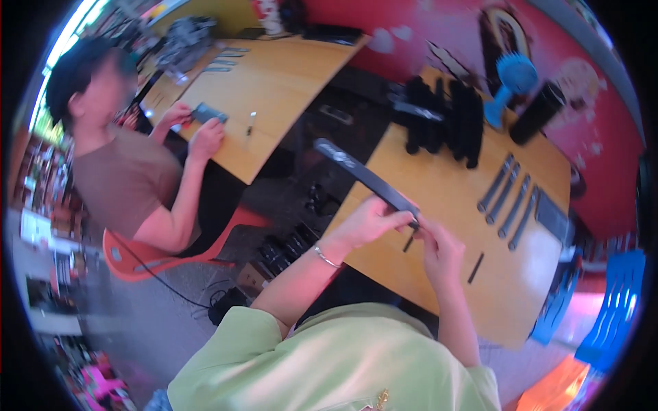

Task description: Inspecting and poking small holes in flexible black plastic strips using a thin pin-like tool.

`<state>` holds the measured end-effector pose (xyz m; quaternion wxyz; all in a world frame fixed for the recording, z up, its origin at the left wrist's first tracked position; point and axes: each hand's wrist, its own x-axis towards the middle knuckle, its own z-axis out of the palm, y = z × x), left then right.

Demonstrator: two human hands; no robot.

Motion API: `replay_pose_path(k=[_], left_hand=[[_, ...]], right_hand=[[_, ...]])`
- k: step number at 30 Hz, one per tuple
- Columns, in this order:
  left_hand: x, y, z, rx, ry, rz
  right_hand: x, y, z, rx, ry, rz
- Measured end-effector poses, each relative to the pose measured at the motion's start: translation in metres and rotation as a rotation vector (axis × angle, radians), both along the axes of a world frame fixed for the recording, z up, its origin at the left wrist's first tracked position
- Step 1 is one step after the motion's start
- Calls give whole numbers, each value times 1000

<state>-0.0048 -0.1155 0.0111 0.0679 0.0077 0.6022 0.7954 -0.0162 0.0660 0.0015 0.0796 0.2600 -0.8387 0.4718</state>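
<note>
A long, flat, dark strip [363, 177] with a rounded far end is held out over the near edge of the wooden table. My left hand [375, 222] is closed around its near end, thumb on top. At that same end the fingers of my right hand [439, 248] are pinched together, touching the strip. Just below my hands shows a short thin dark piece [409, 243]; whether it is held or lies on the table is unclear. Another short dark piece [476, 268] lies right of my right hand. Several similar dark strips [510, 202] lie in a row farther right.
On the wooden table [384, 164] stand a pile of black bundles [439, 116], a light-blue fan [514, 75] and a black cylinder [538, 113]. A flat dark packet [550, 218] lies near the right edge. At left, another person [130, 164] sits at a second table [274, 89], holding a grey packet [208, 114].
</note>
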Motion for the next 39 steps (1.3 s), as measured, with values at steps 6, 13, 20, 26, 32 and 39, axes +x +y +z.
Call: replay_pose_path(k=[6,13,20,26,32,39], left_hand=[[4,15,2,-17,-13,61],[10,37,-7,-303,82,249],[16,33,14,-828,299,246],[20,37,12,-678,233,170],[16,49,-6,-743,440,260],[24,42,-7,-762,338,141]], right_hand=[[4,-12,14,-93,-253,-37],[4,-12,9,-145,-258,-89],[9,-7,17,-105,-240,-97],[13,-2,12,-118,-223,-101],[10,7,6,-217,-254,-92],[6,16,8,-85,-255,-65]])
